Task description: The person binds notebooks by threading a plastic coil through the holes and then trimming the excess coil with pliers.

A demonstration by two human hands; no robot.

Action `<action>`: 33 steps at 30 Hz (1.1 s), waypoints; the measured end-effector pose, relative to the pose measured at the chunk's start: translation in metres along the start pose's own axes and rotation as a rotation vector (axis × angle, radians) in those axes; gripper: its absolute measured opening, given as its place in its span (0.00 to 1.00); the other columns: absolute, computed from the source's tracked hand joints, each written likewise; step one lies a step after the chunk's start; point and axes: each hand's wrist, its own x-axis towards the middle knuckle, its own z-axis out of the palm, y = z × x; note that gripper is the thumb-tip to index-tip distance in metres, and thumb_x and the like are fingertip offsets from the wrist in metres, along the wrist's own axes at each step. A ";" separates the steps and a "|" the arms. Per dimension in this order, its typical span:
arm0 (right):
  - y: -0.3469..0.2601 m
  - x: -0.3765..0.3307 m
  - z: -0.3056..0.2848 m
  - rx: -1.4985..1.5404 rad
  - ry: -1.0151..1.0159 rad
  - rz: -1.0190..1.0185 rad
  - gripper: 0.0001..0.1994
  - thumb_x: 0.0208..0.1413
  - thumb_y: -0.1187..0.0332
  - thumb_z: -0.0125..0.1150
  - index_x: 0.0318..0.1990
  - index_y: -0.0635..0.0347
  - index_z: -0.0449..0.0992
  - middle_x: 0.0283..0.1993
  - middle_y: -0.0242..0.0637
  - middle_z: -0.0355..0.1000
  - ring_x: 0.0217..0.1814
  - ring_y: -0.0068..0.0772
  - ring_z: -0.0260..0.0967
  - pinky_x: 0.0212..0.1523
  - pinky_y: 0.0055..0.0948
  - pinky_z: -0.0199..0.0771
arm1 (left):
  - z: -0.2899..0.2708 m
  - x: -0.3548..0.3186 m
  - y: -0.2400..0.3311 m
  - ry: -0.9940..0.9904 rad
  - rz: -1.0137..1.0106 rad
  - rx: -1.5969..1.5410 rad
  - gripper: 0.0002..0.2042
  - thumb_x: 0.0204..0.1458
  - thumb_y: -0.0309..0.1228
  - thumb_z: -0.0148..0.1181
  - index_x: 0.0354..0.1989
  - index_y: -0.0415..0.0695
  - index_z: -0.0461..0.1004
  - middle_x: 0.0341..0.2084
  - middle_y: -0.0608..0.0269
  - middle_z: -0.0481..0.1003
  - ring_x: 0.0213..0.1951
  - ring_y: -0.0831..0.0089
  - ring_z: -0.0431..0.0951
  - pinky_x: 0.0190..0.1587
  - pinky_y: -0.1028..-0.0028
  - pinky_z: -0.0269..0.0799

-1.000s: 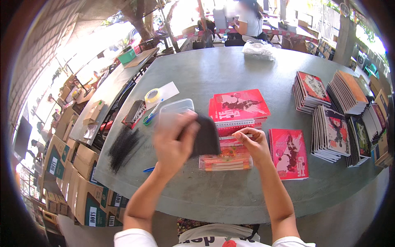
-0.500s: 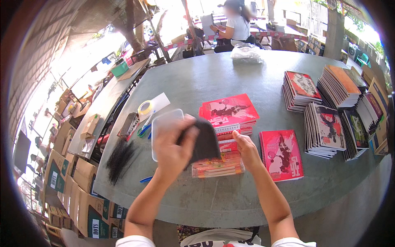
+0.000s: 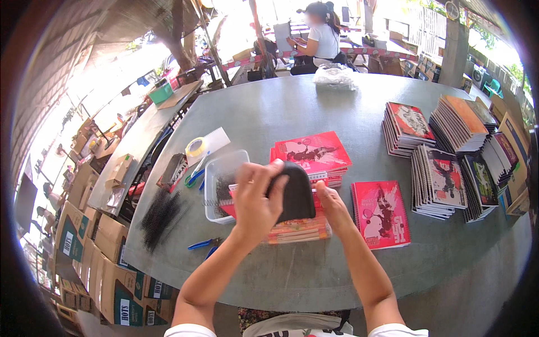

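My left hand (image 3: 259,194) is curled with its thumb against a flat black piece with rounded corners (image 3: 297,194). Beside it, my right hand (image 3: 332,206) pinches, thumb uppermost, the edge of what looks like a red notebook, mostly hidden by the black piece and my fingers. A thin dark spiral coil (image 3: 212,203) sticks out to the left of my left hand, over a clear plastic box (image 3: 209,185). Under my hands lies a banded stack of red-edged notebooks (image 3: 300,231). Another stack of red notebooks (image 3: 314,151) stands just behind.
A coil-bound red notebook (image 3: 382,216) lies to the right; several notebook stacks (image 3: 441,174) stand beyond. Blue-handled cutters (image 3: 202,244), black coils (image 3: 160,219), a tape roll (image 3: 195,147) and green-handled scissors (image 3: 192,180) lie left. A person (image 3: 320,42) sits behind the table.
My left hand and the black piece have shifted right and slightly down. The coil's end and the cutters have come into view, while my right hand stays nearly where it was.
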 end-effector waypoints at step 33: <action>-0.008 -0.006 -0.015 -0.550 -0.057 -0.299 0.10 0.50 0.81 0.57 0.41 0.65 0.74 0.35 0.33 0.74 0.35 0.16 0.67 0.37 0.21 0.70 | -0.001 -0.025 -0.016 -0.558 0.036 0.088 0.10 0.43 0.33 0.64 0.29 0.40 0.73 0.28 0.56 0.71 0.38 0.57 0.70 0.40 0.63 0.68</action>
